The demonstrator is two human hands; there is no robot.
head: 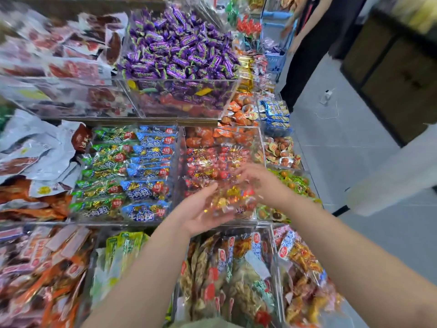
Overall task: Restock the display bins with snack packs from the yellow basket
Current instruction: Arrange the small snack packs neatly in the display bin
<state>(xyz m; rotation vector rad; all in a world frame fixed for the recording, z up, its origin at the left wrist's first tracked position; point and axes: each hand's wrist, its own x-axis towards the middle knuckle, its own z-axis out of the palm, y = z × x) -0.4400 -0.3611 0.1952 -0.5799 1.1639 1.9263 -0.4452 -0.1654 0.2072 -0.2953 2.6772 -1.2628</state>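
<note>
Both my hands hold a clear snack pack with red and gold pieces, blurred by motion. My left hand supports it from below, palm up. My right hand grips its top right. The pack hovers over the front of a clear display bin stocked with matching red packs. Left of that, a bin holds rows of green and blue packs. The yellow basket is not in view.
A raised bin of purple candies stands behind. Bins of mixed snack bags lie near me, and egg-shaped snacks fill bins on the right. A person in black stands at the far right on the grey floor.
</note>
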